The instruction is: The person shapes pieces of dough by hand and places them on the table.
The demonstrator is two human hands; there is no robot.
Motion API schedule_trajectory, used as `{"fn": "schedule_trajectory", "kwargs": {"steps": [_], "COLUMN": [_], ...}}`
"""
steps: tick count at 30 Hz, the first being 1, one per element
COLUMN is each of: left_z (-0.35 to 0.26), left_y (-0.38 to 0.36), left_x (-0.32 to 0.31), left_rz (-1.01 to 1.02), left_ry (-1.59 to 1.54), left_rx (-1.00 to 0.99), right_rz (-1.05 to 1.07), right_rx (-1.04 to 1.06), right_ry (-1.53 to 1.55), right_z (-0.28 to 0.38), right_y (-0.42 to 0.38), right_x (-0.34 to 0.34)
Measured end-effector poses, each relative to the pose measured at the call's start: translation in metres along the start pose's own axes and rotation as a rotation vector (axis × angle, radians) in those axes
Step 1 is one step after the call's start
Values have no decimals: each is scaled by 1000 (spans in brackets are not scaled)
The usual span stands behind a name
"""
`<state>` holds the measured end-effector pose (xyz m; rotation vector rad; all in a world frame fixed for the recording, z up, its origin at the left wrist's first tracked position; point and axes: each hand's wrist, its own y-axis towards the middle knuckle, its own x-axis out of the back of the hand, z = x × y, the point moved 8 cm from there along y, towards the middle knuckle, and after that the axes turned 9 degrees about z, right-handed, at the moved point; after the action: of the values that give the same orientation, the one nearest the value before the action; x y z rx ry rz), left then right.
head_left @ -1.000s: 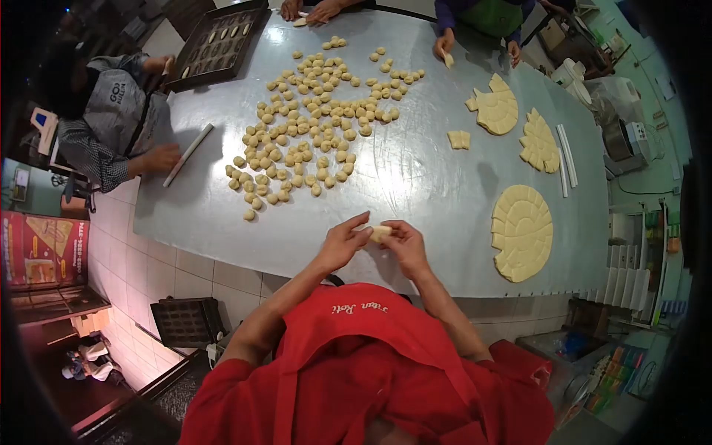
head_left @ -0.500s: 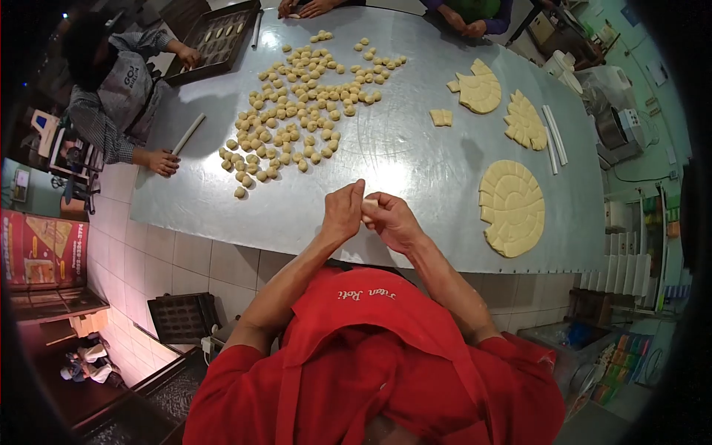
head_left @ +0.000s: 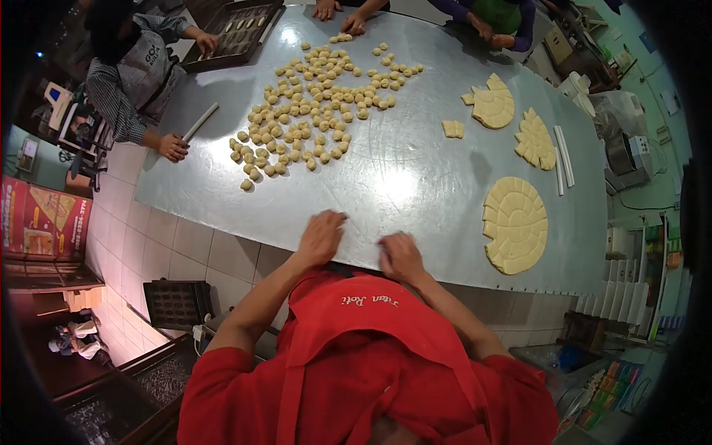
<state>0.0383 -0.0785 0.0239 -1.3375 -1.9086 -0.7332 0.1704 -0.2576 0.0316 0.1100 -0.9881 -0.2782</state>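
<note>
My left hand (head_left: 322, 237) is palm down at the near edge of the metal table (head_left: 437, 215). Its fingers reach out to the right, with nothing visible in them. Across a gap, my right hand (head_left: 401, 256) is low over the same edge, back upward. Its bent fingers point left and are slightly blurred; whatever is beneath the palm is hidden. Beyond my hands lie many small dough balls (head_left: 311, 107), spread loosely. To the right rests a large flat round of dough (head_left: 515, 226) scored into pieces.
Two smaller cut dough sheets (head_left: 494, 104) (head_left: 535, 141), a small dough piece (head_left: 453, 129) and white rods (head_left: 564, 157) lie at right. A co-worker's hand (head_left: 173, 147) is by another rod (head_left: 201, 122). A moulded tray (head_left: 233, 33) is at the far left; other people stand opposite.
My hands have separated and come down toward the near edge. The pale dough piece earlier at my right fingers is no longer visible. Across the table, a person's hand now reaches toward the dough balls.
</note>
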Motion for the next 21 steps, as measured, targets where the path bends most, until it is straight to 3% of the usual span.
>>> {"fn": "schedule_trajectory", "kwargs": {"steps": [2, 6, 9, 15, 18, 19, 20, 21], "left_z": [-17, 36, 72, 54, 65, 67, 73, 77], "left_y": [37, 60, 23, -62, -47, -34, -23, -15], "left_x": [4, 42, 75, 52, 30, 39, 61, 82], "left_rz": [-28, -208, -287, -290, 90, 96, -46, -186], "left_ry": [27, 123, 168, 12, -314, -314, -380, -446], "left_rx": [-98, -55, 56, 236, 287, 284, 358, 429], "right_rz": [3, -158, -237, -347, 137, 125, 107, -74], "right_rx": [73, 36, -153, -379, -739, -792, -836, -662], "right_ry": [-6, -173, -275, -212, 313, 565, 818, 1047], "right_z": [4, -50, -80, -28, -75, -75, -75, -79], "right_y": [43, 78, 45, -7, 7, 31, 56, 84], "right_x": [-10, 22, 46, 48, 0, 4, 3, 6]}}
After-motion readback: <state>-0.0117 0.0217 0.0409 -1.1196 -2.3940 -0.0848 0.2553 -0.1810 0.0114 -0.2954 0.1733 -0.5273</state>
